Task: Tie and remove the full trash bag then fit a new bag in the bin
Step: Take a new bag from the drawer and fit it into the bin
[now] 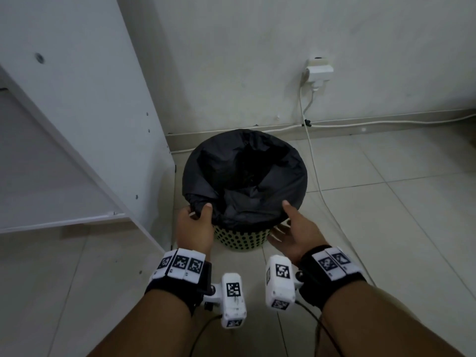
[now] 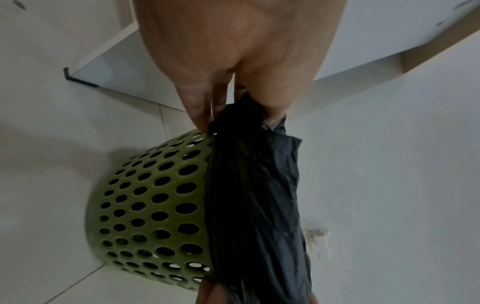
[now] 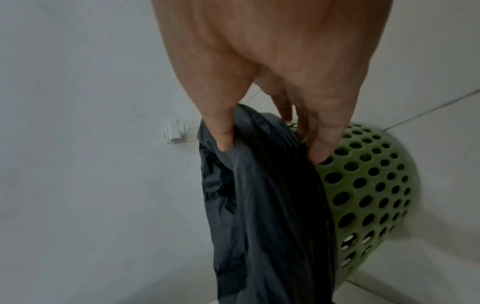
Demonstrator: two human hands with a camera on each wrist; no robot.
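A green perforated bin (image 1: 242, 239) stands on the tiled floor, lined with a black trash bag (image 1: 244, 176) whose edge is folded over the rim. My left hand (image 1: 199, 211) pinches a bunched piece of the bag's edge at the near-left rim; the left wrist view shows the bag (image 2: 254, 185) gathered between thumb and fingers (image 2: 197, 115) beside the bin (image 2: 150, 205). My right hand (image 1: 283, 217) holds the near-right rim, thumb on top of the bag (image 3: 259, 205) and fingertips (image 3: 319, 154) at its hem against the bin (image 3: 363, 185). The bag's contents are too dark to see.
A white cabinet panel (image 1: 77, 124) stands close on the bin's left. A white plug (image 1: 318, 72) sits in the wall behind, and its cable (image 1: 313, 155) runs down across the floor just right of the bin. Tiled floor spreads out to the right.
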